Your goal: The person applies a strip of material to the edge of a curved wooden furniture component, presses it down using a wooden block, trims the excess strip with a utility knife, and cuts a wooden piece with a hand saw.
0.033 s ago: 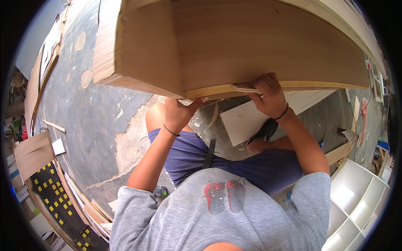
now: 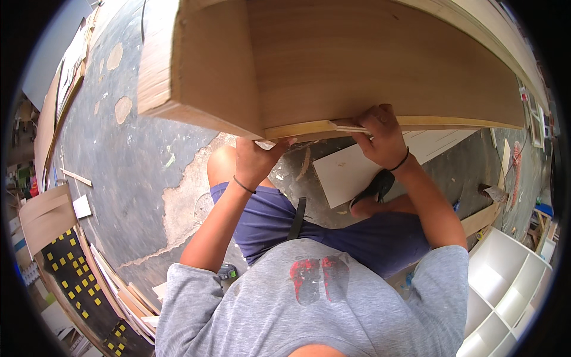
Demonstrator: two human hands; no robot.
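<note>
In the head view, the short wooden strip [image 2: 345, 126] is located at the near edge of the wooden unit [image 2: 380, 65], immediately left of the right hand [image 2: 383, 137] fingers. Its long axis runs left to right, roughly parallel to the pale edge strip [image 2: 297, 130] that lines the unit. Contact along its full length cannot be determined.

The right hand is the nearer hand. It is closed on the right end of the short wooden strip, fingers on the far side, thumb on the near side. The left hand [image 2: 256, 159] is positioned farther left, apart from the strip, at the corner where the side panel [image 2: 211, 65] meets the long panel. Its thumb points right along the near edge; the fingers are hidden, so the degree of closure cannot be told.

The floor [image 2: 137, 178] is dark grey, with pale, worn patches. A white board [image 2: 342, 172] lies on it beyond the right foot. At the near right stands a white shelf unit [image 2: 502, 262]; at the near left, a black board with yellow squares [image 2: 68, 273] beside stacked offcuts [image 2: 128, 297].
</note>
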